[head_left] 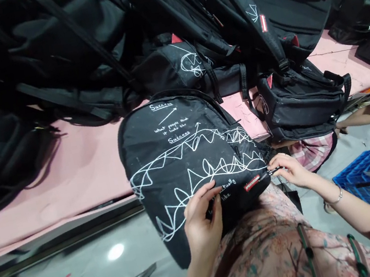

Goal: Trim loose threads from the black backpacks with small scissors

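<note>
A black backpack [173, 155] with white scribbled lines and lettering leans from the pink table's edge toward my lap, its front panel facing up. My left hand [202, 216] rests over its lower front, fingers bent and apart, with no object visible in them. At the pack's lower right corner, my right hand [291, 170] pinches a slim dark pointed tool [272, 171], possibly thread snips. The tool's tip is close to a small red label [252, 183]; whether it touches the fabric I cannot tell.
Several more black backpacks [172, 64] crowd the pink table [92, 164] behind and to both sides. Another person's arm [367, 113] reaches in from the right beside a backpack [304, 103]. A blue plastic crate [359, 174] stands on the floor at right.
</note>
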The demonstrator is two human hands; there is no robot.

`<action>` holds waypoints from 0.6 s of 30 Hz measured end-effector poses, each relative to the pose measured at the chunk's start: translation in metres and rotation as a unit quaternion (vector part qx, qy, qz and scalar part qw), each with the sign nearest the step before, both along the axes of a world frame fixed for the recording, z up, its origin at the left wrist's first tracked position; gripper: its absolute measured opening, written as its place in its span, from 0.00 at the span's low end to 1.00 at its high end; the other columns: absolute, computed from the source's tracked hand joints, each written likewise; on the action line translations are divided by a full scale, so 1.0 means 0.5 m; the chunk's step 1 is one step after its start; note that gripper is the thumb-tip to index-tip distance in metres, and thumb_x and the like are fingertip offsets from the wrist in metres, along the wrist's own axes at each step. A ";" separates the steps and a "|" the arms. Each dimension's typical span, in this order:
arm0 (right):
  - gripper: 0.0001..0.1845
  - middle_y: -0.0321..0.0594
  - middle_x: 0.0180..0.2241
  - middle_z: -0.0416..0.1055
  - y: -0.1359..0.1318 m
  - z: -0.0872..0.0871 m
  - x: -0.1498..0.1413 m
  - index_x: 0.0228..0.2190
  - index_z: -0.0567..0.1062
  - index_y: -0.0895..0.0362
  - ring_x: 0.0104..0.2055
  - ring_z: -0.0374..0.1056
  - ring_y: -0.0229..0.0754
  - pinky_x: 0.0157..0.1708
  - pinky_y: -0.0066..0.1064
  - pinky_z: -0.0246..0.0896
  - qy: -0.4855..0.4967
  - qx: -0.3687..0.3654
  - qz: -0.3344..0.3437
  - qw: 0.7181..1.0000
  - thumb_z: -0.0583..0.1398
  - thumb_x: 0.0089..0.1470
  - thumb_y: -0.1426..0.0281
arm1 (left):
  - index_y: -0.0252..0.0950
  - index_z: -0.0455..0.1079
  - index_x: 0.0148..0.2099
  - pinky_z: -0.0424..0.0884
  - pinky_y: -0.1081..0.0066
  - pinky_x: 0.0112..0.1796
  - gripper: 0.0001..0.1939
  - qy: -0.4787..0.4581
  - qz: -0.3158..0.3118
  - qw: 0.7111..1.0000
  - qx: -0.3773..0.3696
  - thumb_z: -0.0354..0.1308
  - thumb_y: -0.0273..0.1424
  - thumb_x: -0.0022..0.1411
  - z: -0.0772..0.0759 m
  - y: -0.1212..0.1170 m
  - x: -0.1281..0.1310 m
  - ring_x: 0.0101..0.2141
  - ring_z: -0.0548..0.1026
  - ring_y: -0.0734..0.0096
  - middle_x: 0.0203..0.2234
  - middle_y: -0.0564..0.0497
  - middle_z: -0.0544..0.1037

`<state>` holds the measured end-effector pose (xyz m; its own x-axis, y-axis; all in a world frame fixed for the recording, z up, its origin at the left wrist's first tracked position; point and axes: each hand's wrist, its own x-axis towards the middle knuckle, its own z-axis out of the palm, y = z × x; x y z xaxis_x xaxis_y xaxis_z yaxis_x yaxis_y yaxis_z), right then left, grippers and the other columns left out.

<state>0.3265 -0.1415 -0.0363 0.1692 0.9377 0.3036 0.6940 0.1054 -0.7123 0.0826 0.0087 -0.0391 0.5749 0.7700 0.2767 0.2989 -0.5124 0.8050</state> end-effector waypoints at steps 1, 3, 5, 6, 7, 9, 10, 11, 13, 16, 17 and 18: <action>0.04 0.42 0.33 0.70 0.004 0.004 0.000 0.34 0.71 0.57 0.37 0.65 0.40 0.38 0.35 0.59 -0.006 -0.001 0.011 1.000 0.56 0.55 0.72 | 0.42 0.69 0.41 0.61 0.63 0.48 0.08 -0.002 0.000 1.000 0.000 0.51 0.29 0.59 0.001 0.000 0.000 0.46 0.68 0.68 0.44 0.53 0.72; 0.05 0.42 0.32 0.70 0.013 0.010 -0.002 0.34 0.71 0.58 0.36 0.65 0.40 0.37 0.35 0.59 -0.018 0.001 0.029 0.999 0.56 0.55 0.72 | 0.42 0.69 0.41 0.61 0.63 0.48 0.08 -0.007 0.002 1.000 -0.001 0.51 0.29 0.59 0.004 -0.001 0.000 0.46 0.69 0.68 0.44 0.53 0.72; 0.05 0.43 0.32 0.70 0.021 0.014 -0.004 0.34 0.71 0.58 0.36 0.65 0.40 0.37 0.34 0.59 -0.026 0.004 0.041 0.999 0.55 0.56 0.71 | 0.42 0.69 0.41 0.61 0.63 0.48 0.08 -0.012 0.007 1.000 -0.003 0.51 0.29 0.59 0.006 -0.002 0.000 0.46 0.69 0.69 0.44 0.53 0.72; 0.05 0.43 0.32 0.70 0.024 0.015 -0.005 0.34 0.71 0.58 0.36 0.65 0.40 0.37 0.34 0.59 -0.030 0.006 0.045 0.999 0.55 0.56 0.71 | 0.42 0.69 0.41 0.61 0.63 0.48 0.08 -0.014 0.009 1.000 -0.004 0.51 0.29 0.59 0.007 -0.002 0.000 0.46 0.69 0.69 0.44 0.53 0.72; 0.06 0.43 0.32 0.70 0.027 0.016 -0.007 0.33 0.71 0.58 0.35 0.65 0.40 0.37 0.34 0.59 -0.032 0.007 0.049 0.998 0.55 0.56 0.71 | 0.42 0.69 0.41 0.61 0.63 0.48 0.08 -0.016 0.011 1.000 -0.003 0.51 0.29 0.59 0.007 -0.003 0.000 0.46 0.69 0.69 0.44 0.53 0.72; 0.06 0.43 0.32 0.70 0.032 0.016 -0.010 0.34 0.71 0.58 0.36 0.64 0.40 0.37 0.34 0.59 -0.035 0.008 0.057 0.998 0.54 0.56 0.70 | 0.42 0.70 0.41 0.61 0.64 0.48 0.09 -0.016 0.015 1.000 -0.001 0.51 0.30 0.59 0.009 -0.002 -0.001 0.46 0.69 0.68 0.43 0.53 0.72; 0.06 0.43 0.32 0.70 0.034 0.017 -0.012 0.34 0.71 0.58 0.36 0.64 0.40 0.37 0.34 0.59 -0.037 0.007 0.062 0.997 0.54 0.57 0.70 | 0.42 0.70 0.40 0.61 0.64 0.48 0.09 -0.015 0.017 1.000 0.001 0.51 0.30 0.59 0.009 -0.002 -0.001 0.45 0.69 0.68 0.43 0.53 0.72; 0.07 0.43 0.32 0.70 0.036 0.018 -0.014 0.35 0.71 0.58 0.36 0.64 0.40 0.37 0.34 0.59 -0.041 0.005 0.067 0.997 0.54 0.57 0.70 | 0.42 0.70 0.40 0.62 0.64 0.48 0.09 -0.012 0.019 1.000 0.003 0.51 0.31 0.59 0.010 -0.002 -0.002 0.45 0.69 0.68 0.43 0.53 0.73; 0.07 0.43 0.33 0.70 0.040 0.021 -0.019 0.36 0.71 0.58 0.37 0.64 0.39 0.38 0.33 0.59 -0.051 0.002 0.081 0.995 0.53 0.57 0.70 | 0.42 0.70 0.40 0.62 0.64 0.48 0.09 -0.006 0.020 1.000 0.006 0.50 0.31 0.60 0.010 -0.001 -0.003 0.45 0.69 0.68 0.43 0.53 0.73; 0.08 0.43 0.33 0.69 0.049 0.027 -0.026 0.36 0.71 0.59 0.37 0.64 0.39 0.39 0.33 0.58 -0.062 -0.005 0.102 0.993 0.53 0.57 0.70 | 0.42 0.70 0.41 0.62 0.64 0.48 0.09 -0.006 0.015 1.000 0.013 0.50 0.31 0.60 0.010 -0.002 -0.004 0.45 0.69 0.68 0.44 0.52 0.72; 0.08 0.43 0.33 0.69 0.051 0.029 -0.027 0.36 0.70 0.59 0.37 0.64 0.39 0.39 0.33 0.58 -0.065 -0.009 0.109 0.992 0.53 0.58 0.69 | 0.41 0.70 0.41 0.62 0.64 0.48 0.09 -0.008 0.013 1.000 0.016 0.50 0.30 0.60 0.010 -0.002 -0.004 0.45 0.69 0.68 0.44 0.52 0.72; 0.08 0.43 0.33 0.69 0.054 0.031 -0.029 0.36 0.70 0.59 0.38 0.64 0.39 0.39 0.33 0.58 -0.069 -0.015 0.115 0.991 0.53 0.58 0.69 | 0.41 0.69 0.42 0.61 0.64 0.48 0.09 -0.011 0.012 1.000 0.020 0.50 0.30 0.60 0.010 -0.002 -0.004 0.46 0.69 0.68 0.44 0.52 0.72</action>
